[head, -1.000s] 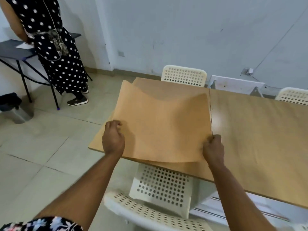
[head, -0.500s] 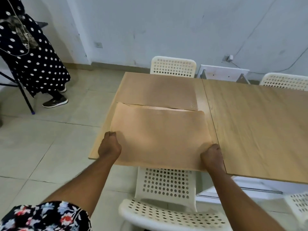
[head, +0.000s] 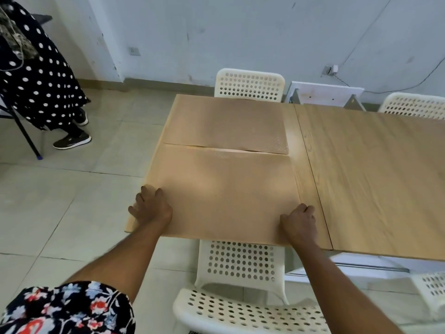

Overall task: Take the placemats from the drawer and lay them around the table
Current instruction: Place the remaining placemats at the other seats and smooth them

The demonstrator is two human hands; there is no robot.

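Two tan placemats lie on the left end of the wooden table (head: 373,177). The far placemat (head: 226,124) rests flat by the far edge, with no hand on it. The near placemat (head: 224,191) lies flat along the near edge, its far edge just touching the other mat. My left hand (head: 151,208) presses flat on its near-left corner with fingers spread. My right hand (head: 299,224) sits on its near-right corner with fingers curled over the mat's edge.
A white perforated chair (head: 240,263) is tucked under the near edge between my arms. Two more white chairs (head: 249,84) (head: 414,104) stand at the far side. A person in a polka-dot dress (head: 41,75) stands at the left by a dark folding table.
The near placemat, held curved in the air a second ago, has come down flat on the table. My left hand has gone from gripping the mat to lying flat on it.
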